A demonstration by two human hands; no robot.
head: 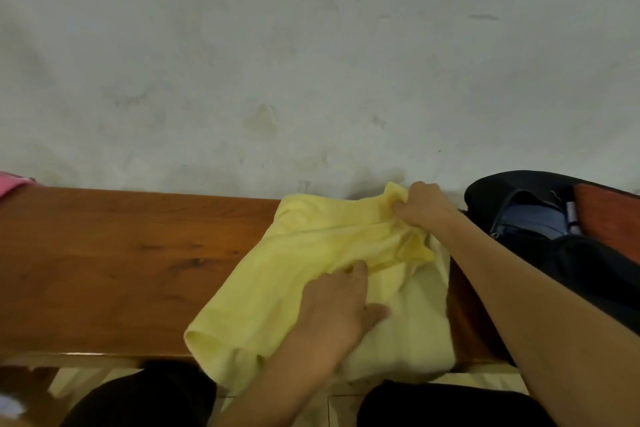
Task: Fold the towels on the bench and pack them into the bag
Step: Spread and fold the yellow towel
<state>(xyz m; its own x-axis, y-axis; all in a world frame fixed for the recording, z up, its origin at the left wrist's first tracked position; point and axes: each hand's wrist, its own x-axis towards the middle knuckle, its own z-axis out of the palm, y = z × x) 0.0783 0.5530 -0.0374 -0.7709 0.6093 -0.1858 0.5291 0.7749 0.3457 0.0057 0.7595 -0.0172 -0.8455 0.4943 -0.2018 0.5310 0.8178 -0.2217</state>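
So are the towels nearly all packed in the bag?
Not yet. The yellow towel is mid-fold on the bench: right hand pinches its far corner, left hand presses it. The black bag sits open beside it. Something pink waits far left.

Right hand [424, 206] pinches yellow towel [277, 288] on the bench [121, 253]; left hand [337, 314] presses it.

Left hand [337, 308] flat, fingers spread and pressing down, right hand [420, 204] curled in a pinch, right forearm outstretched

towel [277, 288] pale yellow | bench [104, 270] reddish-brown | bag [588, 270] black
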